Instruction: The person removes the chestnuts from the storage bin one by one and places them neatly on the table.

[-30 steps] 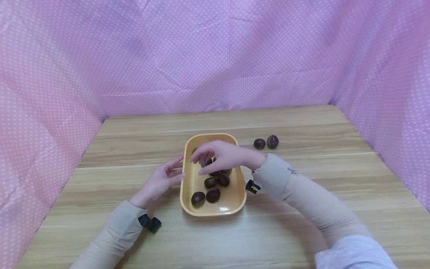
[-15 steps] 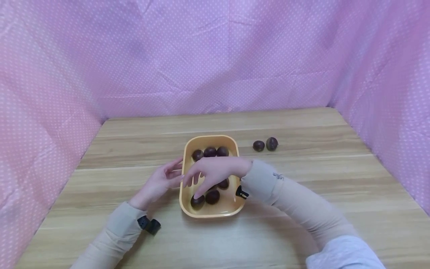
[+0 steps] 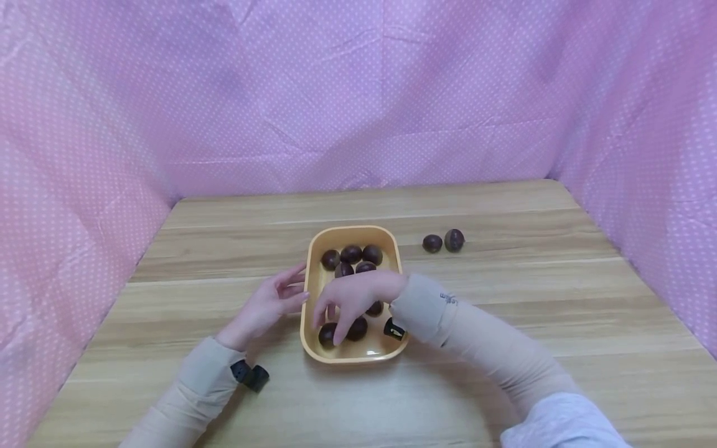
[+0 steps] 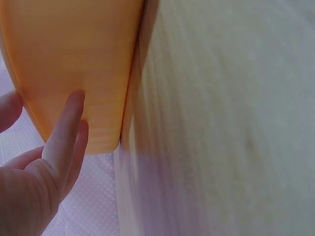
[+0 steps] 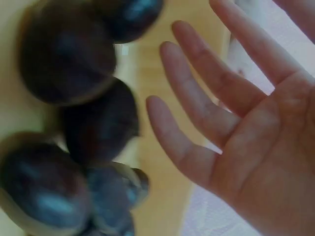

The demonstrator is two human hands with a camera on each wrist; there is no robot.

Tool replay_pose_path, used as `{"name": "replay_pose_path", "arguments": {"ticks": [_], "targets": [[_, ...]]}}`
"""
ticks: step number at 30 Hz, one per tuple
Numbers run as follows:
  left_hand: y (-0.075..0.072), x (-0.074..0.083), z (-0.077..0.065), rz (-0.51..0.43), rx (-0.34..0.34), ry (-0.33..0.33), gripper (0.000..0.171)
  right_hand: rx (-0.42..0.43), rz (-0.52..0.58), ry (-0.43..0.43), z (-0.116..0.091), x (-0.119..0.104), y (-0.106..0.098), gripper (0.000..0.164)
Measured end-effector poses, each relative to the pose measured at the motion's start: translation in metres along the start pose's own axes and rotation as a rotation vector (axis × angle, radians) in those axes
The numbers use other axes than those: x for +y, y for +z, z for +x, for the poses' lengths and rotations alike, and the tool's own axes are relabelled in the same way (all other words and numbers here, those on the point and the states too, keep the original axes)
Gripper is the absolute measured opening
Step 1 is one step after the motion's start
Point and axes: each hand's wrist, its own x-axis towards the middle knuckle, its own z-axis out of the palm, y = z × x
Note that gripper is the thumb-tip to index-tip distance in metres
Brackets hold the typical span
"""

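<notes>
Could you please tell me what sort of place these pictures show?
Probably an indoor booth arranged for filming: pink dotted cloth hangs behind and on both sides of a wood-grain table, and wrist-worn black devices look like cameras.

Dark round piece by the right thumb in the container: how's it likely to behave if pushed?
The dark round piece probably rolls easily, given its rounded shape. The container wall should likely stop it soon on the left. Glossy highlights on pieces in the right wrist view hint at smooth, possibly slippery skin.
</notes>
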Motion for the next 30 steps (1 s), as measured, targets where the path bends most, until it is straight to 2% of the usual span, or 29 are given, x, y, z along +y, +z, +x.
{"name": "replay_pose_path", "arguments": {"ticks": [5,14,24,30], "targets": [[0.001,0.002,-0.001,0.013,0.007,-0.022,0.067,0.048,-0.034,0.029,0.007,0.008,0.012,0.044],[0.002,0.001,0.0,0.007,0.026,-0.029,0.068,0.036,-0.161,0.044,0.017,0.015,0.022,0.049],[0.002,0.002,0.0,-0.021,0.016,-0.04,0.069,0.055,-0.166,0.054,0.019,0.017,0.022,0.038],[0.001,0.004,0.0,-0.033,0.011,-0.021,0.067,0.082,-0.159,0.064,0.019,0.019,0.021,0.034]]}}
